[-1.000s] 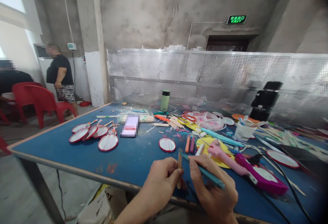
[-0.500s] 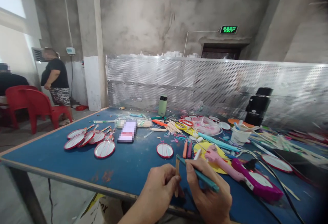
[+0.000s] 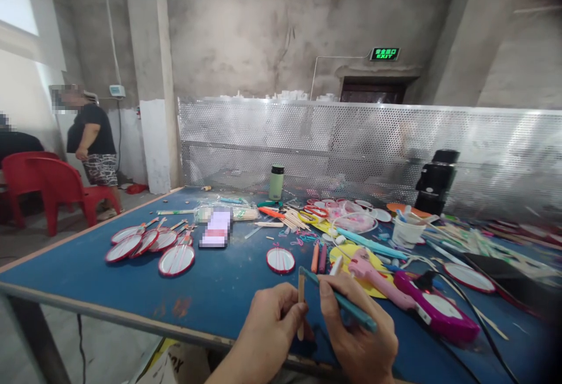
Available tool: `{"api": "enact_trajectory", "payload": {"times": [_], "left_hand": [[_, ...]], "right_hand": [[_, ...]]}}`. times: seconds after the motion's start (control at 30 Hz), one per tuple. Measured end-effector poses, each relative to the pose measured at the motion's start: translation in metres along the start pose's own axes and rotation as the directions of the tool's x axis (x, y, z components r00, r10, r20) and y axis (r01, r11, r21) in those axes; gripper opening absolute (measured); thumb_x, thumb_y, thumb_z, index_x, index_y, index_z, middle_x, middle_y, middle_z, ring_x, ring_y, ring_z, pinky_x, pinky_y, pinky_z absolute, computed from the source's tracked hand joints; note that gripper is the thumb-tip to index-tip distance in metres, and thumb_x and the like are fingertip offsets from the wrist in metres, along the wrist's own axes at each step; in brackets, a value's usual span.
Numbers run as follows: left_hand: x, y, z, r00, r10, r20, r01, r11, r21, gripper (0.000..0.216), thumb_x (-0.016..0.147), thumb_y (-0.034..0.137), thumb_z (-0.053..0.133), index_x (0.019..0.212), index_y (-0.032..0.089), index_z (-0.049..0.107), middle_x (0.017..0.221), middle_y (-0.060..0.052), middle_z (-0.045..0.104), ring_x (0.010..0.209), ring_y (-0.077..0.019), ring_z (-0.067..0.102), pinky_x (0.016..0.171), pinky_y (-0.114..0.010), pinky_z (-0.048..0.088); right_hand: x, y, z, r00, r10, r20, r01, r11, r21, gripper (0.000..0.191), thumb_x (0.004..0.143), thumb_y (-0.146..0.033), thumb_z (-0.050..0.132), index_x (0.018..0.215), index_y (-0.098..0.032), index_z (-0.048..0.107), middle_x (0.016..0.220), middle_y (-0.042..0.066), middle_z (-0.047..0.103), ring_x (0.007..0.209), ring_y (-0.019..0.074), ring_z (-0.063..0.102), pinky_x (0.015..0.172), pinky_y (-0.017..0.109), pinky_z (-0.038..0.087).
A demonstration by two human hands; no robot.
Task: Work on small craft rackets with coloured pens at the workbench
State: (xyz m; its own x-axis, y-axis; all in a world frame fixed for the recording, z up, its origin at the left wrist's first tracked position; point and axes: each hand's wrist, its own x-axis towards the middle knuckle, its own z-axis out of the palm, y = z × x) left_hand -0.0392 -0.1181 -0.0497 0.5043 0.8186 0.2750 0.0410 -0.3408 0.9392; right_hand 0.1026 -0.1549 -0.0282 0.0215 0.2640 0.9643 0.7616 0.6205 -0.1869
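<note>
My left hand (image 3: 268,326) is closed on a wooden craft stick (image 3: 301,285) that it holds upright above the near edge of the blue table (image 3: 88,278). My right hand (image 3: 357,331) grips a teal pen-like tool (image 3: 346,305) in a pinch. The tip of that tool touches the top of the stick. Just beyond my hands lies a small red-rimmed white disc (image 3: 280,260). To the right, a pink glue gun (image 3: 377,274) and a magenta glue gun (image 3: 439,311) lie on the table.
Several red-rimmed discs with sticks (image 3: 149,243) lie at the left. A green flask (image 3: 276,182), loose sticks (image 3: 292,217), a white cup (image 3: 406,232) and a black device (image 3: 434,182) stand farther back. A perforated metal screen (image 3: 351,138) borders the table. A person (image 3: 90,144) stands by red chairs (image 3: 52,188) on the left.
The view has tilted up and shifted slightly. My hands keep the same grip on the stick and the teal tool. The person at the left has turned a little.
</note>
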Motion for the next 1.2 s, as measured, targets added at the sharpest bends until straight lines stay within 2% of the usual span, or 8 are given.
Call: {"api": "enact_trajectory", "payload": {"times": [0.1, 0.27, 0.37, 0.47, 0.6, 0.7, 0.83, 1.2], "left_hand": [[0.0, 0.002, 0.0, 1.0, -0.006, 0.001, 0.006, 1.0, -0.002, 0.033, 0.091, 0.044, 0.052, 0.074, 0.016, 0.06, 0.067, -0.006, 0.069, 0.062, -0.017, 0.061, 0.061, -0.025, 0.041], [-0.003, 0.005, -0.001, 1.0, -0.022, 0.009, 0.023, 1.0, -0.012, 0.035, 0.09, 0.046, 0.051, 0.079, 0.015, 0.061, 0.065, -0.006, 0.069, 0.057, -0.0154, 0.057, 0.057, -0.024, 0.038], [-0.009, 0.001, -0.002, 0.998, 0.043, 0.049, -0.042, 0.999, -0.011, 0.033, 0.092, 0.044, 0.048, 0.086, 0.015, 0.062, 0.066, -0.006, 0.07, 0.058, -0.0154, 0.059, 0.057, -0.023, 0.039], [-0.014, -0.005, -0.002, 0.987, 0.142, 0.07, -0.149, 0.981, 0.121, 0.028, 0.093, 0.04, 0.049, 0.084, 0.017, 0.062, 0.067, -0.006, 0.072, 0.059, -0.0149, 0.06, 0.059, -0.023, 0.039], [-0.017, -0.008, -0.001, 0.989, 0.146, 0.02, -0.148, 0.982, 0.117, 0.032, 0.094, 0.043, 0.047, 0.085, 0.017, 0.063, 0.066, -0.005, 0.071, 0.06, -0.0151, 0.059, 0.059, -0.023, 0.039], [-0.015, -0.005, 0.0, 0.999, 0.051, -0.009, -0.051, 0.998, 0.028, 0.037, 0.093, 0.049, 0.048, 0.083, 0.017, 0.063, 0.065, -0.003, 0.068, 0.054, -0.0131, 0.052, 0.054, -0.023, 0.037], [-0.014, 0.0, 0.0, 0.999, -0.046, -0.016, 0.044, 0.992, -0.119, 0.041, 0.09, 0.056, 0.051, 0.085, 0.016, 0.062, 0.066, -0.002, 0.068, 0.047, -0.0103, 0.043, 0.049, -0.022, 0.033], [-0.012, 0.006, 0.002, 0.999, 0.025, -0.023, -0.028, 0.989, -0.147, 0.032, 0.092, 0.049, 0.051, 0.084, 0.018, 0.054, 0.059, 0.001, 0.065, 0.047, -0.0105, 0.046, 0.052, -0.022, 0.036]], "right_hand": [[-0.003, 0.001, 0.0, 1.0, -0.006, -0.014, 0.006, 1.0, -0.006, 0.012, 0.087, -0.01, 0.06, 0.085, -0.021, 0.065, 0.069, -0.001, 0.067, 0.058, 0.0109, 0.064, 0.061, 0.021, 0.052], [-0.014, 0.004, -0.004, 0.962, 0.112, -0.247, -0.109, 0.994, 0.023, 0.008, 0.086, -0.014, 0.066, 0.09, -0.02, 0.07, 0.07, 0.0, 0.069, 0.054, 0.0124, 0.065, 0.057, 0.022, 0.054], [-0.015, 0.005, -0.006, 0.945, 0.245, -0.216, -0.228, 0.969, 0.101, 0.006, 0.088, -0.021, 0.065, 0.088, -0.018, 0.071, 0.063, -0.001, 0.065, 0.045, 0.0101, 0.058, 0.044, 0.019, 0.049], [-0.013, 0.004, -0.007, 0.93, 0.326, -0.171, -0.307, 0.942, 0.133, 0.01, 0.09, -0.024, 0.064, 0.085, -0.018, 0.07, 0.057, -0.003, 0.06, 0.04, 0.0083, 0.053, 0.038, 0.018, 0.044], [-0.009, 0.001, -0.007, 0.971, 0.218, -0.097, -0.213, 0.975, 0.058, 0.012, 0.09, -0.02, 0.062, 0.08, -0.018, 0.069, 0.057, -0.003, 0.06, 0.045, 0.0082, 0.056, 0.046, 0.016, 0.048], [-0.005, -0.001, -0.007, 0.993, 0.109, -0.052, -0.11, 0.994, -0.019, 0.016, 0.09, -0.019, 0.059, 0.076, -0.019, 0.067, 0.063, -0.001, 0.065, 0.055, 0.0103, 0.062, 0.055, 0.017, 0.05], [-0.004, -0.002, -0.007, 0.995, 0.09, -0.045, -0.094, 0.993, -0.072, 0.014, 0.09, -0.019, 0.058, 0.078, -0.02, 0.066, 0.066, -0.002, 0.067, 0.057, 0.0104, 0.064, 0.057, 0.017, 0.05], [-0.006, -0.004, -0.008, 0.997, 0.055, -0.051, -0.053, 0.998, 0.03, 0.011, 0.089, -0.015, 0.059, 0.086, -0.022, 0.067, 0.072, -0.002, 0.07, 0.061, 0.0111, 0.066, 0.062, 0.018, 0.053]]}}
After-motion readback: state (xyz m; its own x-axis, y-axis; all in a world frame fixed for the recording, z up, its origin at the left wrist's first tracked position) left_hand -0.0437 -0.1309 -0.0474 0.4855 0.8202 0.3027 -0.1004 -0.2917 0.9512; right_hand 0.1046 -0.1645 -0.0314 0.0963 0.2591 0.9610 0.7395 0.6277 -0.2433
